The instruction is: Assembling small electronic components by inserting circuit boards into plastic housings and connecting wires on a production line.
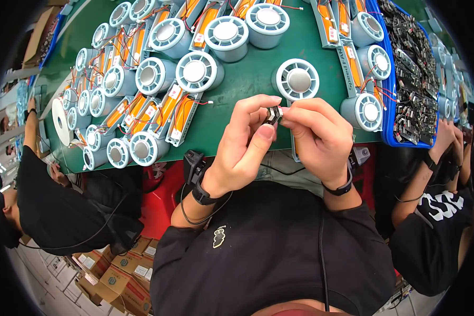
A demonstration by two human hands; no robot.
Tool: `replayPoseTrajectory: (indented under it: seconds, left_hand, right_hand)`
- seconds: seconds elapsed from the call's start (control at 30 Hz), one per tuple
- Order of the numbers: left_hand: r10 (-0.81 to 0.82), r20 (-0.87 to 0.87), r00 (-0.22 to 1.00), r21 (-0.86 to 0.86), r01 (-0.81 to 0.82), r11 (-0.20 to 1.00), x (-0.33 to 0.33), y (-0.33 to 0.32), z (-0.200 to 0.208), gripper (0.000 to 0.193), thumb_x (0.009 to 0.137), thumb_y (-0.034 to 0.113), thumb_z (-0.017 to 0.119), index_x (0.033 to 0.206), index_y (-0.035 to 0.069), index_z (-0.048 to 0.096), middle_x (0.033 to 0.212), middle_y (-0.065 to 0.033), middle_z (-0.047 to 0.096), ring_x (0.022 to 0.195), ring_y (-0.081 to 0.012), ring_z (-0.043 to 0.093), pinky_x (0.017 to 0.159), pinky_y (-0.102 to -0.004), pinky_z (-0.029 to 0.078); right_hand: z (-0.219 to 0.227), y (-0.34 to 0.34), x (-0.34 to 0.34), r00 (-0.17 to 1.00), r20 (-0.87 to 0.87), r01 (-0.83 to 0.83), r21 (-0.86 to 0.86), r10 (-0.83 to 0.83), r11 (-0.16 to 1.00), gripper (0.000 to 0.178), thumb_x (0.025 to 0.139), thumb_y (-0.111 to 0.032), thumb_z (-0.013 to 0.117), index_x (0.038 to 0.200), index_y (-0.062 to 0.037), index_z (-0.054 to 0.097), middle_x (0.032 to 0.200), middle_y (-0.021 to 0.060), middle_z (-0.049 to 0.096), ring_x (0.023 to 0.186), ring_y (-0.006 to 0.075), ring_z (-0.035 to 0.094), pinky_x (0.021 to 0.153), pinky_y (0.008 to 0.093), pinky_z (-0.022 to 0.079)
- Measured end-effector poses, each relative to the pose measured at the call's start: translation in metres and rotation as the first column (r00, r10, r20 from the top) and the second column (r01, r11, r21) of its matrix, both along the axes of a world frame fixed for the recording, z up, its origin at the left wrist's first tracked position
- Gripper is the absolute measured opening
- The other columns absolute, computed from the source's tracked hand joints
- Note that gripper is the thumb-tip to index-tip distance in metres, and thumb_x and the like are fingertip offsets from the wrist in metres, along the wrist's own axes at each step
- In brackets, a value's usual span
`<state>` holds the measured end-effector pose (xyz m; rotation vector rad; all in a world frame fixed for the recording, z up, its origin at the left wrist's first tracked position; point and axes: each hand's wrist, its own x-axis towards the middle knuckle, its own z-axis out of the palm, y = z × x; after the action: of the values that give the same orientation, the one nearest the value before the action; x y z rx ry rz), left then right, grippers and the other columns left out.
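A small dark circuit board (271, 117) with pale metal parts is held up above the front edge of the table. My left hand (242, 152) grips it between the thumb and a curled finger. On its right end, the thumb and fingertips of my right hand (321, 131) are closed in a pinch. Just beyond my hands stands a light blue fan housing (298, 80) with a spoked round top and silver centre; its lower part is hidden behind my right hand.
Rows of blue fan units (199, 73) with orange battery packs and thin wires cover the table's left and back. At right, a blue bin (388, 105) is heaped with circuit boards. People (68, 205) work on both sides; cardboard boxes (118, 282) sit low at left.
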<state>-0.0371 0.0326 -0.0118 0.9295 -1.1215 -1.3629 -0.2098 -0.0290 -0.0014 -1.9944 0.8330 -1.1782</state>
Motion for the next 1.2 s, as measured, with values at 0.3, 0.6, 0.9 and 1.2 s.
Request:
replayPoseTrajectory:
  seconds: [0.3,0.6,0.9,1.2]
  left_hand:
    - [0.053,0.042,0.998,0.008,-0.054,0.999,-0.006,0.0,0.005,0.033,0.105,0.006,0.049,0.137,0.0,0.048,0.099,-0.0066,0.062,0.07,-0.0086,0.05,0.064,-0.024,0.042]
    - [-0.042,0.257,0.965,-0.009,0.046,0.999,0.002,-0.006,0.006,0.029,0.102,0.002,0.049,0.131,-0.001,0.053,0.097,-0.0085,0.063,0.07,-0.0075,0.053,0.063,-0.0227,0.042]
    - [-0.085,-0.149,0.985,0.275,0.124,0.953,0.003,-0.009,0.007,0.023,0.105,0.006,0.047,0.127,0.001,0.052,0.095,-0.0088,0.061,0.052,-0.003,0.041,0.045,-0.0207,0.032]
    - [-0.171,-0.041,0.984,0.294,0.176,0.94,-0.002,-0.012,0.013,0.016,0.103,0.006,0.052,0.116,0.0,0.058,0.076,0.0023,0.053,0.059,0.0001,0.044,0.052,-0.0203,0.034]
  right_hand:
    - [0.0,0.002,0.002,0.998,0.03,0.062,-0.011,-0.062,0.998,0.016,0.082,0.009,0.076,0.095,0.0013,0.07,0.089,0.0092,0.07,0.064,0.0105,0.062,0.054,0.0229,0.047]
    - [0.019,0.003,-0.003,0.989,-0.139,0.076,0.111,-0.061,0.991,0.015,0.08,0.01,0.077,0.089,0.0013,0.067,0.087,0.0067,0.069,0.056,0.006,0.052,0.049,0.0243,0.041]
    - [0.013,-0.01,-0.009,0.972,-0.232,-0.032,-0.05,0.02,0.998,0.018,0.079,0.009,0.079,0.087,0.0008,0.065,0.08,0.0034,0.069,0.062,0.0032,0.06,0.051,0.02,0.043]
    - [0.007,-0.009,-0.009,0.996,-0.077,0.065,0.123,-0.055,0.99,0.023,0.076,0.003,0.082,0.082,-0.0033,0.06,0.068,0.0047,0.06,0.051,0.0156,0.057,0.046,0.0301,0.044]
